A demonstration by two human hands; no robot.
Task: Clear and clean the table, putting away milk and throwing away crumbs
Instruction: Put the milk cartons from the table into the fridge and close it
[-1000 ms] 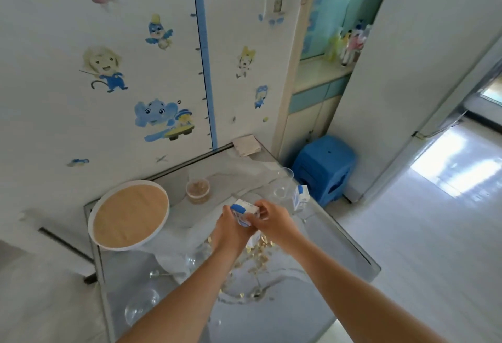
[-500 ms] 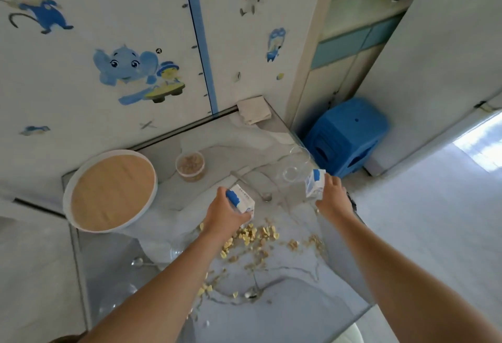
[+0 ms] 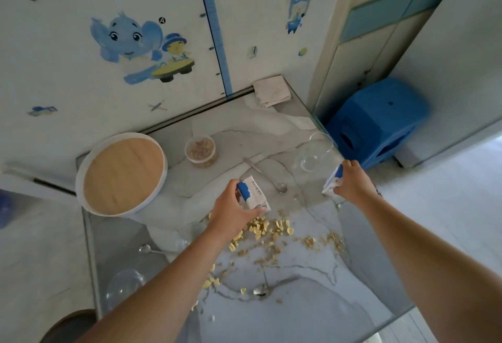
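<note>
Both hands were together on one carton a second ago. Now they are apart, and each hand holds its own carton.

The left hand (image 3: 231, 207) grips the first milk carton (image 3: 254, 193), with fingers and thumb curled round it. That carton is tilted. It is over the middle of the table (image 3: 298, 315), right by the crumbs (image 3: 271, 230).

The right hand (image 3: 353, 182) grips the second milk carton (image 3: 332, 181) at the right edge of the table, just beside a clear glass (image 3: 312, 155). This carton is tilted too. I cannot tell if either carton touches the table.

The crumbs are yellow and lie spread over the table, from under the left hand toward the right edge. A long spoon (image 3: 264, 175) lies between the two hands. A small tub (image 3: 201, 151) of brown bits stands farther back, near a big round tray (image 3: 122, 174) with a wooden top. A folded cloth (image 3: 271, 90) sits in the far corner by the wall. A clear bowl (image 3: 123, 285) sits near the left edge. A blue stool (image 3: 377, 120) stands on the floor past the right side of the table.
</note>
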